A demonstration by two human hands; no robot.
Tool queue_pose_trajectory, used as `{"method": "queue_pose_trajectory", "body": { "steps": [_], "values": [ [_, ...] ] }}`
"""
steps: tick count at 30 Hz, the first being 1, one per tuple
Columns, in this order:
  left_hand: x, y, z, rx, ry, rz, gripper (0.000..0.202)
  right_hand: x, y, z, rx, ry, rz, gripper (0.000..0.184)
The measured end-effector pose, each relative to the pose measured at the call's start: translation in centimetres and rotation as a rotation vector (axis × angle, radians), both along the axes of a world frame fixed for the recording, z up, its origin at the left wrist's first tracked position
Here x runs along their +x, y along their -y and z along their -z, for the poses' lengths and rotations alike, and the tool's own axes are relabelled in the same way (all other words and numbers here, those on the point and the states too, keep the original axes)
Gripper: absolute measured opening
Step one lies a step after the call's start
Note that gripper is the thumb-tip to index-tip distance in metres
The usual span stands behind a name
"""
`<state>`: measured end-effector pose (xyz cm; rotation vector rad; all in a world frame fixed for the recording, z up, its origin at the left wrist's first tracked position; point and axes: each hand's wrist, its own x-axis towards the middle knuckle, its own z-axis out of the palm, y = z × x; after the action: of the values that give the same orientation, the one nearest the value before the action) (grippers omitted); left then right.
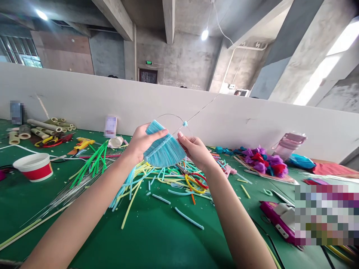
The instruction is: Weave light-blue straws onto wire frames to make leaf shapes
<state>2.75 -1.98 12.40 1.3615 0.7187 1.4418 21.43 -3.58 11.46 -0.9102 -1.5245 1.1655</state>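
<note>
My left hand (139, 142) is closed on a blue fan-shaped piece (161, 151) with fine ribs and a paler line running along it, thumb on the near face. Close to its right edge, my right hand (198, 149) has thumb and forefinger pinched together around what looks like thin wire. That wire (200, 111) loops above the fan and runs up to the right, carrying a small blue tuft (185, 123). Beneath both hands lies a pile of yellow and blue fuzzy stems (137, 186). Scissors (193, 183) with yellow and red handles rest on the pile, below my right hand.
On the green table (157, 243) stands a paper cup (36, 168) at left. Bamboo tubes (50, 127), a yellow glue gun (84, 144) and green stems (94, 162) lie behind it. Purple and red petals (265, 160) and a pink bottle (288, 145) are at right. A white partition (98, 95) closes the back.
</note>
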Motion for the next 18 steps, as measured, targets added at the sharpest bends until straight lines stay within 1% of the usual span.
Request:
{"method": "queue_pose_trajectory", "body": {
  "steps": [4, 8, 10, 14, 18],
  "values": [
    [-0.1, 0.0, -0.1, 0.043, -0.006, -0.034, 0.031, 0.1, 0.2, -0.1, 0.001, 0.001, -0.031, 0.051],
    [-0.2, -0.1, -0.1, 0.039, -0.022, -0.048, 0.031, 0.8, 0.2, -0.1, 0.014, 0.067, -0.055, 0.036],
    [-0.3, -0.2, 0.0, 0.036, -0.027, -0.040, 0.030, 1.0, 0.0, 0.0, 0.007, 0.089, -0.059, 0.033],
    [-0.2, -0.2, 0.0, 0.050, -0.010, -0.036, 0.031, 0.9, -0.1, 0.1, -0.019, 0.076, -0.050, 0.034],
    [0.1, -0.3, 0.1, 0.089, 0.045, -0.115, 0.030, 0.5, -0.1, 0.0, -0.025, -0.002, -0.051, 0.039]
  ]
}}
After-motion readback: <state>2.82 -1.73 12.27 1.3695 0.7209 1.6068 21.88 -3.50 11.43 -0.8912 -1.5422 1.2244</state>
